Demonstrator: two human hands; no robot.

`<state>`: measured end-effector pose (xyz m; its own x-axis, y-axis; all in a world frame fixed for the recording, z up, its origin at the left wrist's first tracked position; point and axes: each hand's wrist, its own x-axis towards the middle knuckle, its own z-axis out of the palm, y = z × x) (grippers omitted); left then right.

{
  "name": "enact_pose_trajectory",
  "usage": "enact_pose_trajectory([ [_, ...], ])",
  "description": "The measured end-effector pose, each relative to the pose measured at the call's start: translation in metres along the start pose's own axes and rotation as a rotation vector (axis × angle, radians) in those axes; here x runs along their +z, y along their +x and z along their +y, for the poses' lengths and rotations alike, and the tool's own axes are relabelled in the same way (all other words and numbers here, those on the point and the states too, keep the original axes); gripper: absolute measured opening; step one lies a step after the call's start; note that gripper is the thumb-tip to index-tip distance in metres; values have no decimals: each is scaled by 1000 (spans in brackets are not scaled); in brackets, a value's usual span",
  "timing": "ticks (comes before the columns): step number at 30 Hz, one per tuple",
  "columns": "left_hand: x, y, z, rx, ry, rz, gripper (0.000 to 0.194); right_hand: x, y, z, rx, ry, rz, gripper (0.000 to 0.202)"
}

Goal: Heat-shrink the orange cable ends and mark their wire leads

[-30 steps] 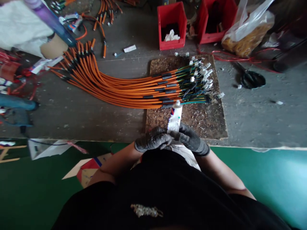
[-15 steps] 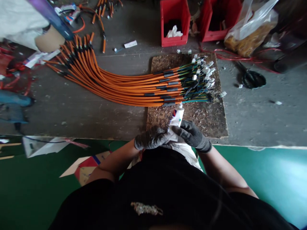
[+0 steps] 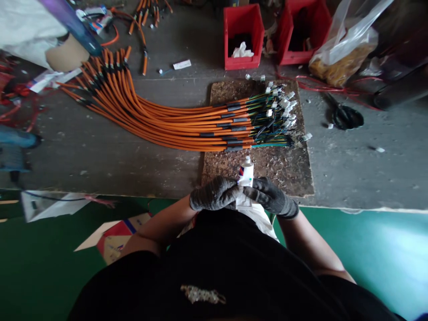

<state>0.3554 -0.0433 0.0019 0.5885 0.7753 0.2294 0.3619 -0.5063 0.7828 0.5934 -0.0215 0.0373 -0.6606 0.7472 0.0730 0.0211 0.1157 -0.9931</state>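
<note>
- Since the earlier frame, the white tube (image 3: 246, 174) has come nearer the person; its cap (image 3: 248, 159) now sits farther from the cables and points more squarely to the far side.
- The tube is between both gloved hands, over the near edge of the board (image 3: 222, 167), its flat tail showing below the fingers.
- The left hand (image 3: 216, 194) pinches its left side; the right hand (image 3: 270, 196) grips its right side.
- It looks light, soft and easily dented, perhaps a little slippery; the middle of the body seems the best hold, squeezed gently.
- Just beyond the cap lie the orange cables (image 3: 174, 127), their thin wires and white plugs spread to the right; these look easy to snag.
- The bench edge runs just beside the hands. More room to move seems to lie rightward along the bench (image 3: 351, 178), near side of the scissors (image 3: 348, 117).
- Red bins (image 3: 243, 63) stand at the far side.
</note>
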Motion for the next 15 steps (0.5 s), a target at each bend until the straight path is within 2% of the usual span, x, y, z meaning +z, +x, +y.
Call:
enact_pose_trajectory([
  [2,4,0,2,-26,-54,42,48,0,-1,1,-14,22,-51,40],
  [6,15,-5,3,-124,-108,131,54,3,-3,7,-19,53,37,32],
  [8,16,-6,5,-169,-147,144,55,7,-4,11,-8,102,75,34],
  [12,3,3,18,-280,-395,58,54,10,-6,18,19,294,97,44],
  [15,-10,15,32,-291,-697,63,61,9,-6,20,65,364,-7,45],
])
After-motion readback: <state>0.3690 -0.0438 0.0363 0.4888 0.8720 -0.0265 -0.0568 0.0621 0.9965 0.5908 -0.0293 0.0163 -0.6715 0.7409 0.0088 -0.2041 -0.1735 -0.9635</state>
